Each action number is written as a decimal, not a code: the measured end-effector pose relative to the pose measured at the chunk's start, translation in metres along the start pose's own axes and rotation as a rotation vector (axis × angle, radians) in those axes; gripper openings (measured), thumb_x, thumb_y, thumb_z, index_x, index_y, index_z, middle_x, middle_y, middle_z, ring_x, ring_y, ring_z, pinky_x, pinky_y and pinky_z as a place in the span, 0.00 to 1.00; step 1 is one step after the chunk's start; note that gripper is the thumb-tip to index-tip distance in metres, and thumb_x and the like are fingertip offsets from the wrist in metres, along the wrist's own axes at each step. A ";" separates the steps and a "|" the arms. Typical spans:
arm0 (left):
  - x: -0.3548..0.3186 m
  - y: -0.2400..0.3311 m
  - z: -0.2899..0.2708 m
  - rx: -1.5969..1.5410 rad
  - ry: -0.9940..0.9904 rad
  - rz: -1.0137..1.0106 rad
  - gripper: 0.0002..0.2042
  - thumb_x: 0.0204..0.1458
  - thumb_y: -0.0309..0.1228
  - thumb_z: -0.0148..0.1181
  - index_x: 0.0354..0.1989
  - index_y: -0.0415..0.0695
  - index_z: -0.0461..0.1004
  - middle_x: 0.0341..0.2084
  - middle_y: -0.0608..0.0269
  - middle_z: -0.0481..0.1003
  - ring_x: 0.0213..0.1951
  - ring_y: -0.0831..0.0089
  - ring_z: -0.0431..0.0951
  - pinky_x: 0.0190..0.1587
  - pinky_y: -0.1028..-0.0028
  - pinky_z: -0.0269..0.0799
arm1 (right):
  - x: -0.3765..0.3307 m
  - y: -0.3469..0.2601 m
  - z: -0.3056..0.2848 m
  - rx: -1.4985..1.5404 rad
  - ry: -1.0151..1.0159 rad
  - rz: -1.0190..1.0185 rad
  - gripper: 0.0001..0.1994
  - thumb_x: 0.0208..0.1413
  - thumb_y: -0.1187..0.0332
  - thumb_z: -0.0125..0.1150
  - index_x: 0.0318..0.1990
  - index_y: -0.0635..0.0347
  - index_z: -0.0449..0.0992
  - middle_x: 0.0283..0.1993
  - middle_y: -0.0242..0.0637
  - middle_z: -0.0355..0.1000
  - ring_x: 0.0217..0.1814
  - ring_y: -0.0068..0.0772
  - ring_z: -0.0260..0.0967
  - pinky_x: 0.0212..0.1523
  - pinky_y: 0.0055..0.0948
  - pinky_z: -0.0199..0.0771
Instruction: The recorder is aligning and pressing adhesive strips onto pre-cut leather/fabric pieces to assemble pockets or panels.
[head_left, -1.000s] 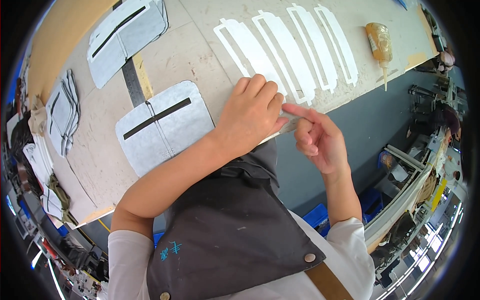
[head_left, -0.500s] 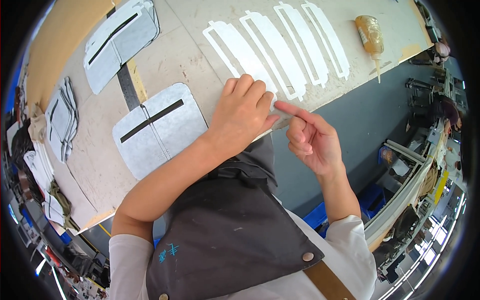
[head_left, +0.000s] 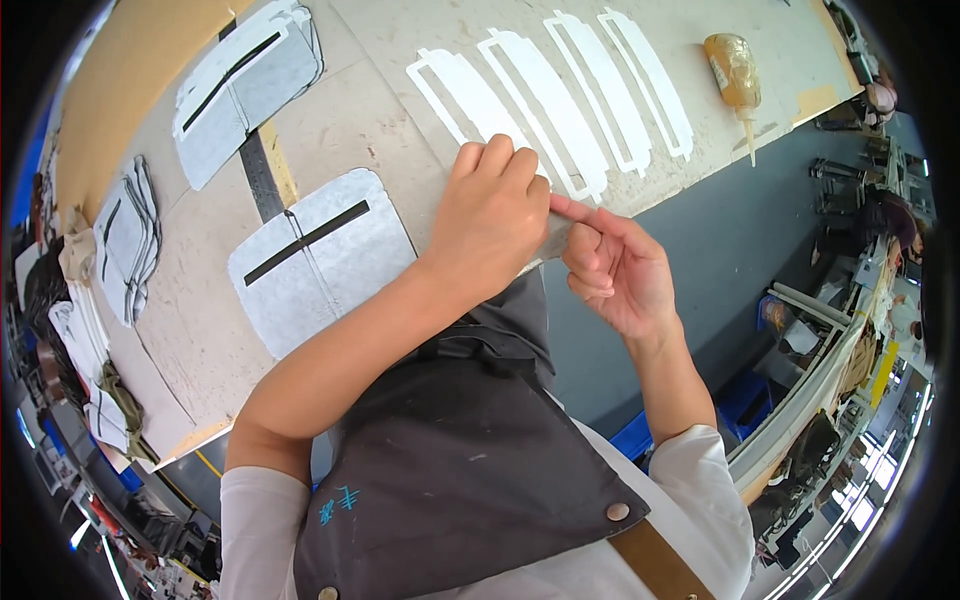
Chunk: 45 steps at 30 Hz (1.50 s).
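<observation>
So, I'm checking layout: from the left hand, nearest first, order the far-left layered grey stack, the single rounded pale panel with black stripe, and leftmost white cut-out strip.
1. White strip, partly behind the left hand.
2. Rounded panel, left of that hand.
3. Layered stack, far left.

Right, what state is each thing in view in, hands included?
Left hand: fingers bent, any grip hidden
Right hand: index finger extended, others curled
Four white cut-outs: flat, side by side, leftmost partly covered
Amber bottle: on its side
Near panel: lying flat
Far panels: stacked
Left panels: stacked
</observation>
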<state>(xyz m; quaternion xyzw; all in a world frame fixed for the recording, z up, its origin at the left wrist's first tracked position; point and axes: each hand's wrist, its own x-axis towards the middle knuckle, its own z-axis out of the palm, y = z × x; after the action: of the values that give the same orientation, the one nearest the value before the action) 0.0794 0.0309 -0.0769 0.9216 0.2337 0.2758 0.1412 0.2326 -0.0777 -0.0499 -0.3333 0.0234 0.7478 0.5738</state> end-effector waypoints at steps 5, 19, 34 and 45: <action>0.003 -0.006 -0.008 0.012 0.121 -0.050 0.09 0.33 0.21 0.64 0.26 0.43 0.74 0.26 0.64 0.66 0.35 0.65 0.66 0.38 0.68 0.60 | -0.001 0.000 0.016 -0.397 0.125 -0.088 0.21 0.67 0.65 0.39 0.61 0.72 0.64 0.26 0.34 0.69 0.20 0.20 0.56 0.22 0.20 0.55; -0.075 -0.043 -0.142 -1.129 0.799 -0.850 0.08 0.54 0.23 0.59 0.41 0.35 0.75 0.34 0.69 0.72 0.38 0.80 0.68 0.47 0.76 0.61 | 0.050 -0.002 0.063 -1.404 0.133 -1.018 0.36 0.46 0.64 0.72 0.64 0.56 0.65 0.61 0.38 0.62 0.60 0.35 0.59 0.57 0.34 0.62; -0.144 -0.056 -0.164 -1.346 0.805 -1.061 0.08 0.56 0.29 0.62 0.39 0.38 0.75 0.33 0.67 0.76 0.38 0.79 0.71 0.48 0.76 0.62 | 0.092 0.042 0.103 -1.258 -0.177 -0.453 0.02 0.52 0.77 0.66 0.31 0.62 0.78 0.40 0.32 0.74 0.43 0.22 0.68 0.45 0.24 0.65; -0.165 -0.068 -0.170 -0.862 0.484 -1.216 0.05 0.53 0.27 0.67 0.31 0.38 0.79 0.26 0.74 0.71 0.30 0.87 0.64 0.36 0.83 0.58 | 0.094 0.043 0.112 -1.206 -0.032 -0.205 0.05 0.53 0.72 0.68 0.31 0.63 0.78 0.33 0.24 0.73 0.37 0.17 0.64 0.43 0.20 0.64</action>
<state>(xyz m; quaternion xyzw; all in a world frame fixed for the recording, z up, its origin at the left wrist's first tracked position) -0.1634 0.0269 -0.0391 0.4098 0.5941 0.4098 0.5579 0.1312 0.0333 -0.0270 -0.5888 -0.4449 0.5750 0.3532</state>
